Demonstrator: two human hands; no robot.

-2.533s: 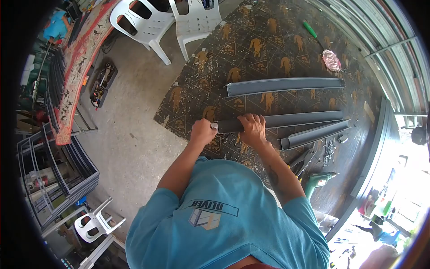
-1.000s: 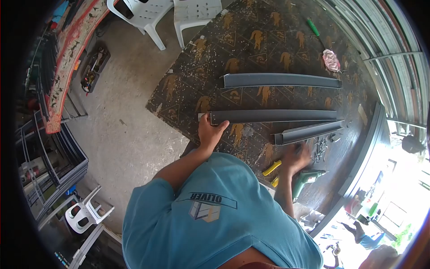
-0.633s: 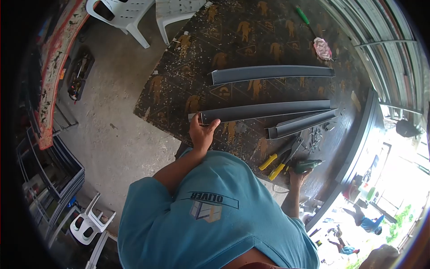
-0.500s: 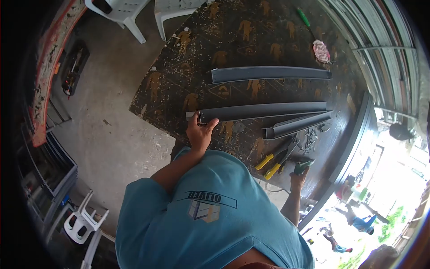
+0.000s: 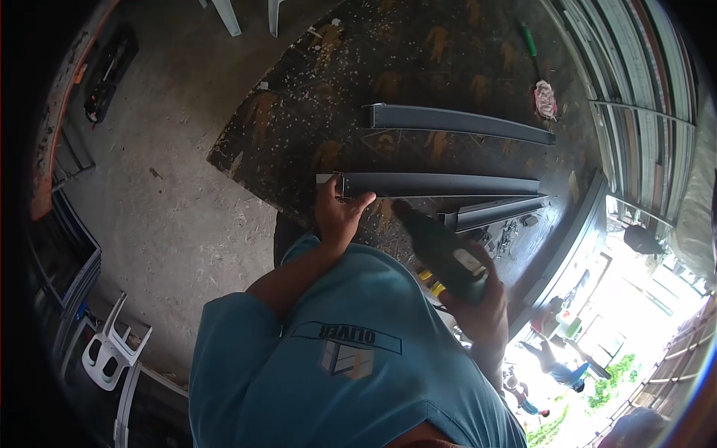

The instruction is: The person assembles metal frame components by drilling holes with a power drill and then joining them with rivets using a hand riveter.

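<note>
My left hand [image 5: 340,213] is closed around the left end of a long dark grey metal channel [image 5: 441,184] lying on the table. A small pale piece [image 5: 324,179] sticks out at that end beside my fingers. In my right hand [image 5: 478,306] is a dark green power drill [image 5: 441,250], slightly blurred, raised over the near part of the table. Its narrow tip points toward the held channel, apart from it. A shorter grey channel [image 5: 493,212] lies just beyond the drill, and another long one [image 5: 463,122] lies farther back.
Yellow-handled snips [image 5: 432,284] are mostly hidden behind the drill. Dark metal scraps [image 5: 506,239] lie near the short channel. A green-handled tool [image 5: 529,41] and a pinkish bundle [image 5: 545,101] are at the back right. Long metal profiles [image 5: 635,82] stand along the right.
My right hand has lifted the drill from beside the snips and brought it left, toward the held channel. My left hand keeps its grip on the channel end. The view has shifted slightly.
</note>
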